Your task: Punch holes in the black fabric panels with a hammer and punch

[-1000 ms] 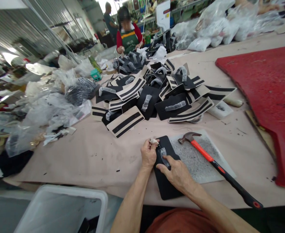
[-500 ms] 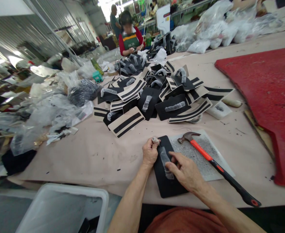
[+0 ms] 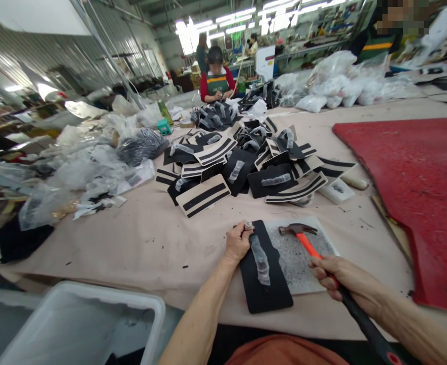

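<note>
My left hand [image 3: 238,242] is closed around a short pale cylindrical tool [image 3: 248,226], whose round end shows above the fingers. It rests at the top left edge of a black panel [image 3: 263,299]. A handle strip wrapped in clear plastic [image 3: 261,261] runs along the panel's middle. Fingers wrapped round its red and black shaft, my right hand [image 3: 345,279] grips a claw hammer [image 3: 307,244]. The hammer's head lies over a pale, black-speckled board [image 3: 303,271], and the panel overlaps that board's left side.
Beyond my hands lies a heap of black and striped panels [image 3: 208,195]. A red sheet [image 3: 406,203] covers the table's right side, and plastic bags [image 3: 90,152] crowd the left. A white bin [image 3: 158,304] stands at the near left. A co-worker [image 3: 217,83] sits across the table.
My right hand has left the plastic-wrapped strip, moved right and closed on the hammer's shaft. My left hand stays at the panel's top edge with the pale tool. The camera view has tilted up.
</note>
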`<state>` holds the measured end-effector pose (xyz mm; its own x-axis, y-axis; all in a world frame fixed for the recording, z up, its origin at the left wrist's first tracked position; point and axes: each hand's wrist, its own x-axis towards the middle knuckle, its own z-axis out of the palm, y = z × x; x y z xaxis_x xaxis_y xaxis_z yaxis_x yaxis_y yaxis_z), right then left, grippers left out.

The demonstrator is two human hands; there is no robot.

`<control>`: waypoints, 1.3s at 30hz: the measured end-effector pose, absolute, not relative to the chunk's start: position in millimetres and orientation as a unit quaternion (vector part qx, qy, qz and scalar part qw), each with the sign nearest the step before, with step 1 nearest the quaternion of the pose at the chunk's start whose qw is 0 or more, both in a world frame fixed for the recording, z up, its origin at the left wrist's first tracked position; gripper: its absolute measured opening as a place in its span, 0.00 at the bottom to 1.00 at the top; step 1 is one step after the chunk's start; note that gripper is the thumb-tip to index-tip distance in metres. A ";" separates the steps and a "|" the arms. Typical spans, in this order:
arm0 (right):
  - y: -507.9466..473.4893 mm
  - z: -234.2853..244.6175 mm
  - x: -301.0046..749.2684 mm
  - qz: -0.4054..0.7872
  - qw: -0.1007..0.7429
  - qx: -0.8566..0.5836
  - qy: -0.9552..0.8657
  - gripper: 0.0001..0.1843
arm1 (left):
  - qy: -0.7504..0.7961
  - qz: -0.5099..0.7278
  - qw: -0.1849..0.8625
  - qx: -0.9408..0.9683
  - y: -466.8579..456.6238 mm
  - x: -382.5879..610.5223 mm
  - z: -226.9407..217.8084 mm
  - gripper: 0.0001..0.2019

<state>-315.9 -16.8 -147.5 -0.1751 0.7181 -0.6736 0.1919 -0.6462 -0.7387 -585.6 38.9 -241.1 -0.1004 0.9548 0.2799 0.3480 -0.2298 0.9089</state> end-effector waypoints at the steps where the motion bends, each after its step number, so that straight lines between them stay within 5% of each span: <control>1: -14.2 -135.0 -326.3 0.660 0.211 -0.616 -0.375 0.15 | 0.541 0.509 0.304 0.596 39.1 -585.8 -241.1 0.09; 6: 7.7 -99.6 -361.8 0.320 0.320 -0.586 -0.672 0.22 | 0.536 0.514 0.307 0.595 39.8 -586.2 -243.8 0.08; 10: 20.6 -109.4 -364.4 0.129 0.164 -0.532 -0.821 0.19 | 0.540 0.513 0.303 0.595 39.8 -585.4 -247.0 0.08; 13: 23.1 -92.9 -363.1 0.122 0.089 -0.509 -0.848 0.17 | 0.542 0.510 0.300 0.597 39.1 -584.7 -248.0 0.08; 19: 17.0 -56.2 -374.7 0.132 0.415 -0.541 -0.719 0.22 | 0.529 0.517 0.306 0.599 38.7 -585.0 -248.6 0.10; 25: 17.3 -119.3 -355.0 0.159 0.066 -0.533 -0.829 0.22 | 0.546 0.486 0.273 0.626 37.5 -585.0 -249.7 0.09; 31: 14.7 -158.3 -319.1 0.294 0.076 -0.611 -0.732 0.25 | 0.532 0.503 0.305 0.610 38.2 -586.0 -249.6 0.13; 36: 3.9 -187.9 -319.8 0.061 0.118 -0.612 -0.780 0.15 | 0.531 0.497 0.300 0.618 36.0 -587.0 -247.0 0.12; 39: 2.2 -185.7 -360.4 0.094 0.182 -0.508 -0.836 0.18 | 0.540 0.494 0.299 0.613 32.9 -584.8 -246.3 0.10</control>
<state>-360.4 2.2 -185.7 -0.4170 0.8846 0.2090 0.8158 0.4656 -0.3431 -584.8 32.9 -246.3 -0.0711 0.9567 0.2822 0.3666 -0.2381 0.8994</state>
